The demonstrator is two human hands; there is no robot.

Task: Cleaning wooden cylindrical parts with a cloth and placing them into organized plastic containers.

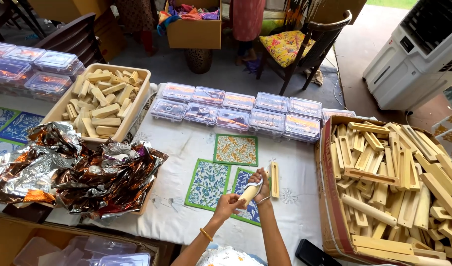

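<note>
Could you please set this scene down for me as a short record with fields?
Left hand: holds the lower end of a pale wooden piece
Right hand: grips the upper end of the same piece, which looks partly covered in clear wrap
Under the hands: printed cloth squares on a white cloth
Beside the right hand: a slotted wooden stick lying flat
Right: cardboard box full of wooden sticks
Left: crumpled foil and a tray of wooden blocks
Behind: rows of clear lidded boxes
</note>
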